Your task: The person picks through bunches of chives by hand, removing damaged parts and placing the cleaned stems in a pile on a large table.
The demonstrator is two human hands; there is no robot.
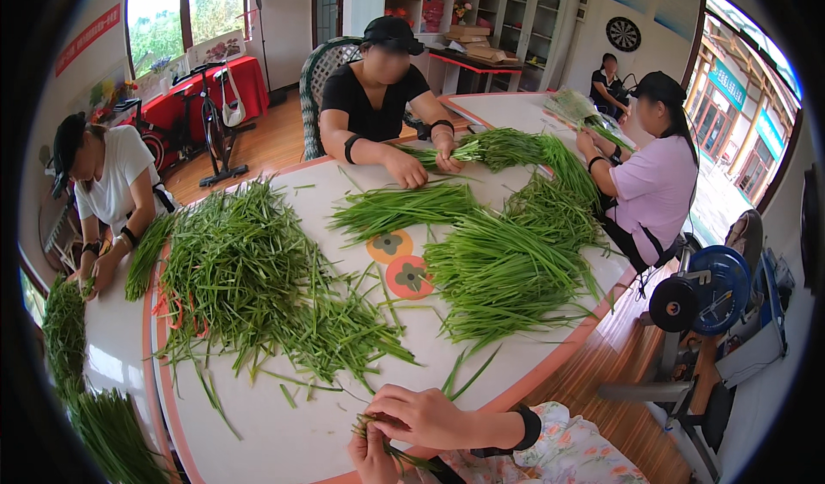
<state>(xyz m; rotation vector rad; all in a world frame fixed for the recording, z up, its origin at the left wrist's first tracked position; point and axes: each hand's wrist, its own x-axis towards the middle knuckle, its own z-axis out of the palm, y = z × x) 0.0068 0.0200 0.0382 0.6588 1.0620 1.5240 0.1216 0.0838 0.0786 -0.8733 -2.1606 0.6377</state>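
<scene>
My left hand [372, 457] is at the table's near edge, closed around a small bunch of garlic chives [363, 426]. The bunch's cut stalk ends point up and its leaves hang down toward my lap. From the right, my right hand [416, 416] reaches over with fingers and thumb pinched on the stalk ends. A few loose chive leaves [470, 376] lie just beyond my right hand. Farther off to the right is a big heap of straight chives [509, 278]. A tangled mound of loose leaves and bits [238, 265] covers the left part of the table.
The pale table [309, 432] has an orange border and printed fruit [409, 278]. Across it, a person in black [374, 97] handles chives. One person in white [122, 187] works at the left, another in pink [651, 168] at the right. Weight equipment [683, 310] stands right.
</scene>
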